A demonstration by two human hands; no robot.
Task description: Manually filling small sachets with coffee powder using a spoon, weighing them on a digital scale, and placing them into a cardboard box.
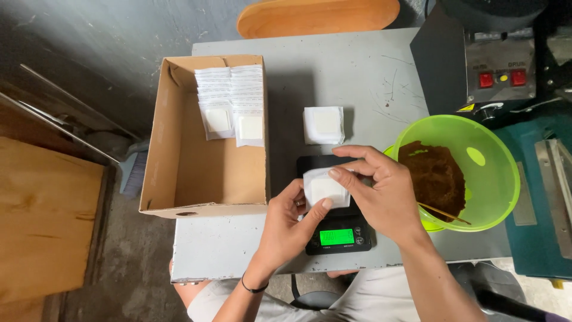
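Both hands, left (286, 223) and right (381, 197), fingers pinched on small white paper sachet (325, 189) above black digital scale (338, 235); weighing underway.

Both hands (333, 203) holding white pouch (325, 189) over black scale (337, 229), green bowl (494, 197) beside

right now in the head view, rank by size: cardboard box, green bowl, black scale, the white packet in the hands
1. cardboard box
2. green bowl
3. black scale, partly hidden by the hands
4. white packet
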